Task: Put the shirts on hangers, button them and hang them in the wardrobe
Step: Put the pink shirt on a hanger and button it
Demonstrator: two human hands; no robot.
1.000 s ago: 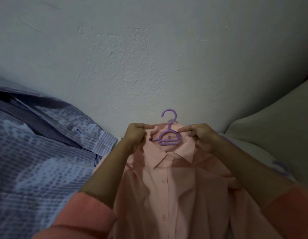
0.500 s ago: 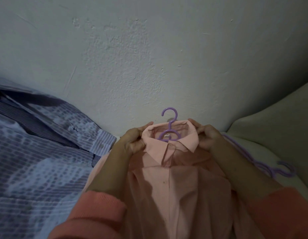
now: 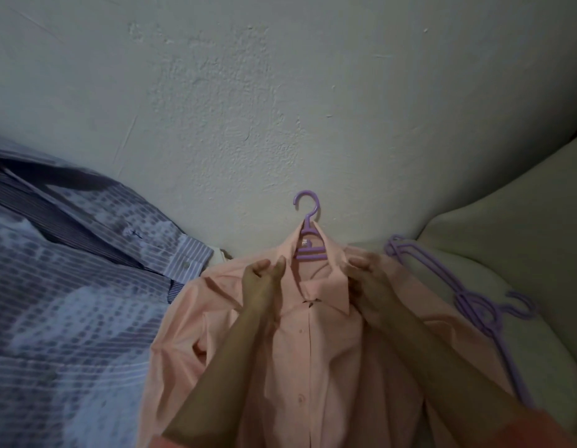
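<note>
A salmon-pink shirt [image 3: 313,367] lies front up before me on a purple hanger [image 3: 308,218], whose hook pokes out above the collar. My left hand [image 3: 263,279] pinches the left side of the collar between thumb and fingers. My right hand [image 3: 366,281] grips the right collar flap, its fingers curled into the cloth. The collar's top is closed; buttons run down the placket between my forearms.
A blue patterned and striped shirt [image 3: 70,286] is spread out at the left. Spare purple hangers [image 3: 474,305] lie at the right on a pale cushion [image 3: 513,247]. A rough white wall [image 3: 280,92] stands just behind the shirt.
The collar has been folded down and its two sides drawn together. Both hands have shifted slightly lower onto the collar flaps. The view has dropped, revealing more of the spare hangers.
</note>
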